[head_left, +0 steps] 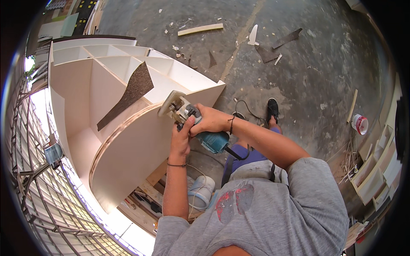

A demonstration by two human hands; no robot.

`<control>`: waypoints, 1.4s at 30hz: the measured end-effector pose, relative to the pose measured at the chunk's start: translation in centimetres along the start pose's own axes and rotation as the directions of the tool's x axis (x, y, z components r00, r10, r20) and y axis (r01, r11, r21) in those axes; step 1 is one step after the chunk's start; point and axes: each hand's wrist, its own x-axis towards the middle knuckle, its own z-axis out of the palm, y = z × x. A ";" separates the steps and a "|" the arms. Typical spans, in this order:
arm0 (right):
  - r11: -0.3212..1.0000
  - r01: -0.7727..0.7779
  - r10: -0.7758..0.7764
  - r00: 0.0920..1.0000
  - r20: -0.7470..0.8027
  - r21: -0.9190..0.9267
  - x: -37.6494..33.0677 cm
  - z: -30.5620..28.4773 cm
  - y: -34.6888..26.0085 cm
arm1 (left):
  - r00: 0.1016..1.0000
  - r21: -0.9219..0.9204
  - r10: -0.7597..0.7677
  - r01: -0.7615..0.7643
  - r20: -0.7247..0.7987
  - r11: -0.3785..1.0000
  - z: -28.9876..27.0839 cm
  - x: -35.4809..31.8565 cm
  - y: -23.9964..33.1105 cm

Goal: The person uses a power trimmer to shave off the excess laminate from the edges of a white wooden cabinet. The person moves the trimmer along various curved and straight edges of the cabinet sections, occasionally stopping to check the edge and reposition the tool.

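A teal hand router (213, 141) with a pale square base (170, 103) is pressed against the curved edge of a large white wooden cabinet (132, 158). My right hand (209, 121) wraps over the top of the router's body. My left hand (181, 138) grips it from below, just under the base. The router's black cord (234, 153) trails down past my knee. A dark speckled offcut (128, 96) lies inside the cabinet.
The cabinet has several shelf compartments (111, 53) at the back. Wood scraps (200, 29) and dark offcuts (267, 53) litter the concrete floor. A white and red bucket (360, 123) stands at right near shelf units (376, 170). A white container (201, 192) sits below my arms.
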 end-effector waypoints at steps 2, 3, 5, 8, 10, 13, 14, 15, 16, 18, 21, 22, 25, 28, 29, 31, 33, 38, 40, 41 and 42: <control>1.000 0.006 -0.006 1.000 -0.004 -0.002 0.1 0.0 0.3 | 1.000 0.003 -0.009 0.009 -0.011 1.000 -0.2 0.2 -0.3; 1.000 0.003 -0.003 1.000 0.001 -0.008 0.2 -0.1 0.3 | 1.000 0.004 -0.007 0.007 -0.013 1.000 -0.1 0.3 -0.4; 1.000 -0.002 0.002 1.000 0.012 -0.021 0.3 -0.3 0.4 | 1.000 0.006 -0.002 0.003 -0.019 1.000 -0.1 0.4 -0.5; 0.999 -0.001 0.001 1.000 0.004 -0.042 0.5 -0.4 0.6 | 1.000 0.012 -0.009 0.009 -0.028 1.000 0.0 0.5 -0.5; 0.999 0.031 -0.031 0.999 -0.017 -0.020 0.8 -0.2 1.0 | 1.000 0.017 -0.011 0.011 -0.026 1.000 -0.1 0.7 -0.7; 0.999 0.030 -0.031 0.999 -0.019 -0.013 0.7 -0.3 1.1 | 1.000 0.023 -0.023 0.023 -0.014 0.999 0.0 0.7 -0.6; 1.000 0.022 -0.023 1.000 -0.015 -0.015 0.6 -0.4 1.0 | 1.000 0.024 -0.029 0.029 -0.008 0.999 0.0 0.8 -0.5; 1.000 0.026 -0.026 0.999 -0.018 -0.013 0.7 -0.4 1.1 | 1.000 0.027 -0.027 0.028 -0.014 0.999 0.1 0.8 -0.5; 0.999 0.030 -0.030 0.999 -0.022 -0.011 0.7 -0.4 1.2 | 0.999 0.030 -0.026 0.026 -0.019 0.999 0.1 0.8 -0.6; 0.999 0.039 -0.040 0.999 -0.029 -0.011 0.9 -0.4 1.5 | 0.999 0.002 -0.031 0.031 -0.039 1.000 0.4 0.8 -0.6; 0.998 0.055 -0.056 0.998 -0.038 -0.016 1.2 -0.4 2.0 | 0.997 -0.024 -0.045 0.044 -0.059 0.999 0.8 0.9 -0.6; 0.998 0.060 -0.061 0.997 -0.042 -0.018 1.2 -0.3 2.1 | 0.998 0.012 -0.044 0.045 -0.051 0.999 0.1 1.1 -1.0; 0.998 0.065 -0.066 0.997 -0.048 -0.016 1.3 -0.3 2.3 | 0.998 0.055 -0.045 0.047 -0.035 0.997 -0.1 1.3 -1.2; 1.000 0.022 -0.022 1.000 0.003 0.018 1.0 -0.8 1.9 | 0.998 0.065 -0.055 0.057 -0.032 0.996 0.0 1.4 -1.2; 0.999 0.000 -0.001 1.000 0.030 0.034 1.0 -0.9 1.8 | 0.998 0.067 -0.061 0.063 -0.032 0.996 0.1 1.4 -1.1; 1.000 -0.001 0.001 1.000 0.028 0.024 1.0 -0.9 1.8 | 0.998 0.064 -0.062 0.064 -0.033 0.996 0.2 1.4 -1.1; 1.000 -0.005 0.005 1.000 0.027 0.020 1.1 -1.0 2.1 | 0.997 0.065 -0.064 0.066 -0.032 0.996 0.2 1.5 -1.2; 0.998 0.059 -0.059 0.997 -0.055 -0.002 1.8 -0.7 3.7 | 0.997 0.083 -0.077 0.078 -0.016 0.994 0.1 2.2 -1.9; 1.000 0.005 -0.005 1.000 0.004 0.017 1.7 -1.2 3.4 | 0.994 0.022 -0.093 0.094 -0.050 0.995 1.0 2.2 -1.7; 0.999 -0.022 0.021 0.999 0.034 0.025 1.7 -1.4 3.3 | 0.993 -0.009 -0.102 0.102 -0.066 0.995 1.3 2.2 -1.7; 1.000 -0.020 0.020 0.999 0.030 0.023 1.8 -1.5 3.6 | 0.993 -0.006 -0.102 0.102 -0.065 0.995 1.3 2.4 -1.9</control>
